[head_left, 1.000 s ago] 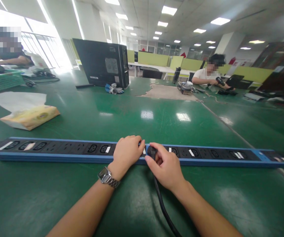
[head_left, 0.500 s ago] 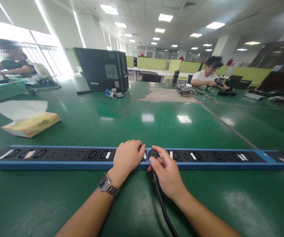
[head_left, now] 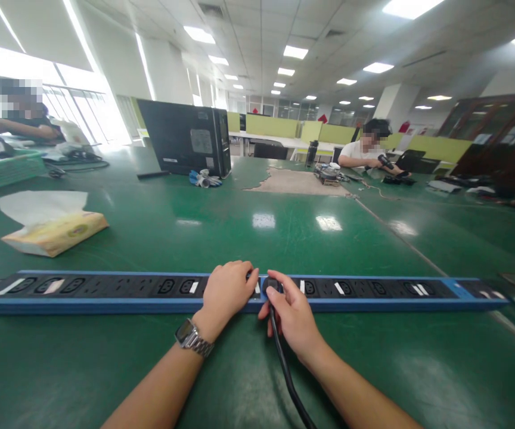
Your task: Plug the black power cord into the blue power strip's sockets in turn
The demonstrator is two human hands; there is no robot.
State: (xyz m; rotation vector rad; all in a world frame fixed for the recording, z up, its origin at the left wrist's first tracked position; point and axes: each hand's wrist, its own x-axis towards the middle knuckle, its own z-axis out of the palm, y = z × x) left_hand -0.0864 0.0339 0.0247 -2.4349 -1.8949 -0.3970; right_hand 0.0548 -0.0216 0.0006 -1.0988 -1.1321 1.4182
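Observation:
A long blue-and-black power strip [head_left: 141,307] lies across the green table, its row of sockets facing up and marked here and there with white stickers. Over its middle lies my left hand [head_left: 227,290], fingers curled across the strip and gripping it; the fingertips are partly hidden. Just to the right, my right hand [head_left: 300,322] pinches a black power plug [head_left: 270,285] between thumb and fingers at the strip's middle. Whether the plug's pins sit in a socket is hidden. From the plug a thick black cord [head_left: 288,372] runs down toward me between my forearms.
A tissue pack [head_left: 61,232] lies at the left, near a green basket [head_left: 7,170]. Farther back stand a black computer case [head_left: 181,140] and blue-grey gloves [head_left: 204,179]. Two people sit across the table, one [head_left: 365,149] at the right holding a dark tool.
The view has shifted slightly, so the strip's right end now shows farther left. Both hands keep nearly the same grip, with the plug still at the strip's middle.

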